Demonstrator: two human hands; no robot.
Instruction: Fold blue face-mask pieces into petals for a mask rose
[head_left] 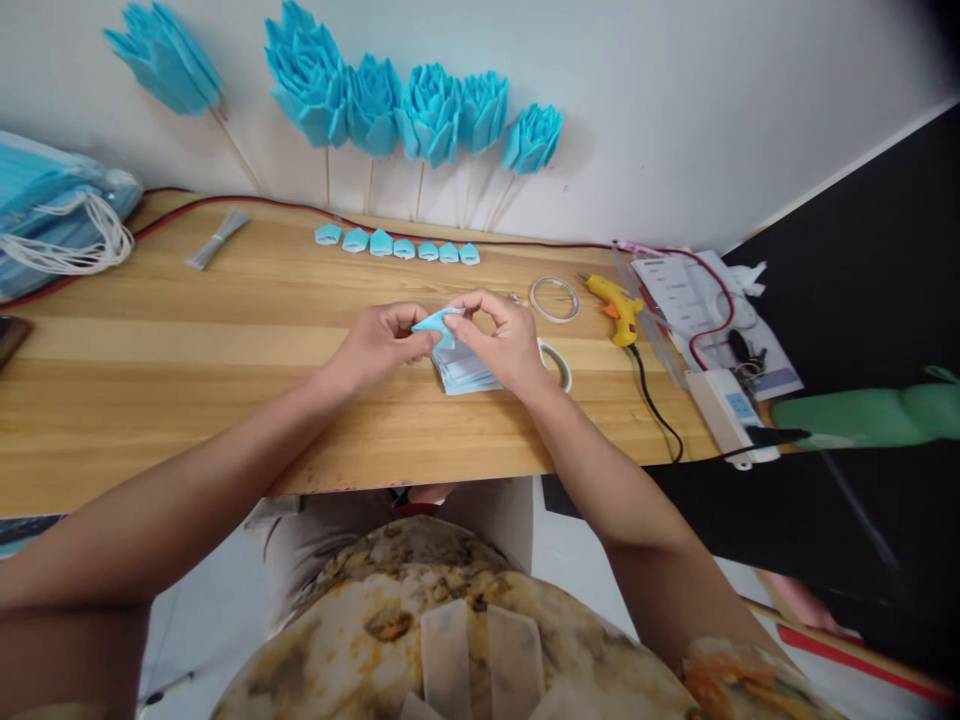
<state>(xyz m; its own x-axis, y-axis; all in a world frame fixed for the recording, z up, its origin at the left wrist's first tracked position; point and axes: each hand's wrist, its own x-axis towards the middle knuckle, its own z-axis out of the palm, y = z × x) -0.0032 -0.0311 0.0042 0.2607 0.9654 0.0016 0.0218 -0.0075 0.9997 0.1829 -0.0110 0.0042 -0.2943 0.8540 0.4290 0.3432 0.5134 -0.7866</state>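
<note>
My left hand (pixel 386 340) pinches the left side of a small light-blue fabric piece (pixel 435 323), partly folded to a point. On its right side, my right hand (pixel 499 335) grips the same piece between thumb and fingers. Just below lies a stack of pale blue-white fabric squares (pixel 465 375), partly covered by my right hand. A roll of tape (pixel 557 368) shows beside that hand, half hidden. Farther back, several folded blue petals (pixel 381 242) stand in a row on the wooden table (pixel 225 350).
Several blue flowers (pixel 304 80) on sticks lean against the wall. A yellow glue gun (pixel 619 308) and a tape ring (pixel 555 299) lie right. Farther right are a power strip (pixel 724 410) and green bottle (pixel 855 417). Bagged blue material (pixel 52 200) sits left, near wire ties (pixel 217 238).
</note>
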